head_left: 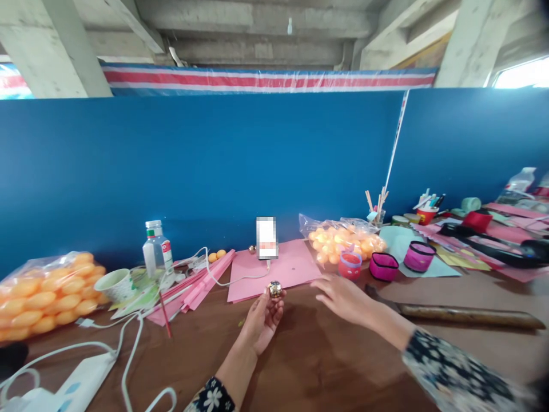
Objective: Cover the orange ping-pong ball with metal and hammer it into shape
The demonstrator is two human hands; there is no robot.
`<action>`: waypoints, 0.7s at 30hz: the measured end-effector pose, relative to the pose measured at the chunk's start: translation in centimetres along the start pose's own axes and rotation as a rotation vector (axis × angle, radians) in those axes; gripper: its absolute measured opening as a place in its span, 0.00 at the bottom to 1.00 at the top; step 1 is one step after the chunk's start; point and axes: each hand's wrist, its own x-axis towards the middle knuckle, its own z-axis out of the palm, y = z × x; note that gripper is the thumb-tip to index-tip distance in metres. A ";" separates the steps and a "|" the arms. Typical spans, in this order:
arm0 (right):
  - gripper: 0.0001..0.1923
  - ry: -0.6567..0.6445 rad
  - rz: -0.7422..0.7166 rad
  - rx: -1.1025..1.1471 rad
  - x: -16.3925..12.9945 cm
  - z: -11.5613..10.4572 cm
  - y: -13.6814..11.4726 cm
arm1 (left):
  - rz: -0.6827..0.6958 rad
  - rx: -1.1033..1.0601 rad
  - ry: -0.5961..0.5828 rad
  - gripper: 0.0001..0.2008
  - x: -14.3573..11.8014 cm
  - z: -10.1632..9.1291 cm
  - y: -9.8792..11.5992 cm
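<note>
Ball (275,289) atop left fingers (269,302)

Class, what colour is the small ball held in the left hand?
The ball in the left hand is shiny gold, seen in the head view.

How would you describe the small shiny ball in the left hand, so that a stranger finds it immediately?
Start at the pink paper sheet lying on the brown table below the blue wall. At its near edge, the left hand holds up a small ball in its fingertips. Unlike the plain orange balls in the bags, it is shiny, metallic gold and silver.
</note>
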 end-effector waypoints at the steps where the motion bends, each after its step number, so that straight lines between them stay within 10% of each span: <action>1: 0.13 -0.010 0.016 0.001 1.4 0.7 -0.2 | -0.002 -0.002 0.001 0.12 0.0 0.0 0.0; 10: 0.11 -0.005 0.247 -0.048 9.5 5.3 1.0 | -0.044 -0.033 0.036 0.12 0.4 0.2 -0.1; 21: 0.10 0.118 0.260 0.057 9.3 7.2 1.2 | -0.038 -0.066 0.012 0.15 0.8 -0.4 -0.4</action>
